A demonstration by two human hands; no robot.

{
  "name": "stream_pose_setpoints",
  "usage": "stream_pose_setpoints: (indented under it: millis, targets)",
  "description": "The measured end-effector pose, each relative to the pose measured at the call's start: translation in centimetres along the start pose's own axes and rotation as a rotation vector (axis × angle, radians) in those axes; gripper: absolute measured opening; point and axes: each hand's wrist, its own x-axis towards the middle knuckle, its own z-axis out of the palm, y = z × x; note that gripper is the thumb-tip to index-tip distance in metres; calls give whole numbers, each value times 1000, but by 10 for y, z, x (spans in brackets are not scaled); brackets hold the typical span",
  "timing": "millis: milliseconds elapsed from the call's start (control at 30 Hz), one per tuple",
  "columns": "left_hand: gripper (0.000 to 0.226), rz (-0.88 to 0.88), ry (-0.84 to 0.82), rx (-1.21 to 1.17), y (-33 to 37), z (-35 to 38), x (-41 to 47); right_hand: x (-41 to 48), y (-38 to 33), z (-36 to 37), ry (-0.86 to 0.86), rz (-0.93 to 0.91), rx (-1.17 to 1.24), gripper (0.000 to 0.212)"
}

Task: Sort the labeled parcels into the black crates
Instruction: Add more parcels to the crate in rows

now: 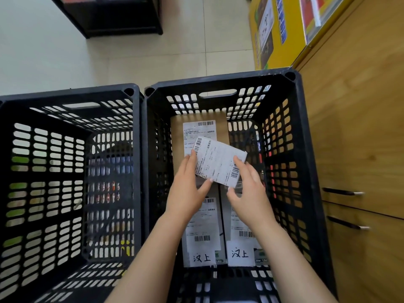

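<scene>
right crate – high walls, so entry is from above only; left crate touches it. on the right crate's floor: brown box at the far end, two flat packs nearer. parcel is held tilted above them – small, flat, judged light, fairly stiff, label slick. left hand and right hand each grip an opposite edge; an edge hold suits it.

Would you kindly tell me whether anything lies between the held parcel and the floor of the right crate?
Yes. The left hand and right hand hold the parcel over the right crate; its open top is clear, but a brown parcel and two labelled parcels lie inside beneath it.
</scene>
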Motion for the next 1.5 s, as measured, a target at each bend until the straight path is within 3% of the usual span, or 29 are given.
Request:
stream_pose_setpoints:
  millis: [167,433,733,933,1233,1500]
  targets:
    - [78,40,19,-67,12,5,-3,5,1,-7,86,-8,16,70]
    - [78,97,-82,-114,39,29,1,5,-1,-35,225,22,-157,68]
    - [83,91,-104,-131,43,45,18,12,5,-36,257,-8,-295,65]
    - [76,137,-79,-155,44,35,31,12,3,-32,255,33,-181,66]
    - [70,116,-78,-88,43,19,60,3,12,-12,188,98,246,62]
    - [76,34,-48,-128,35,16,60,31,17,-39,131,20,-8,87]
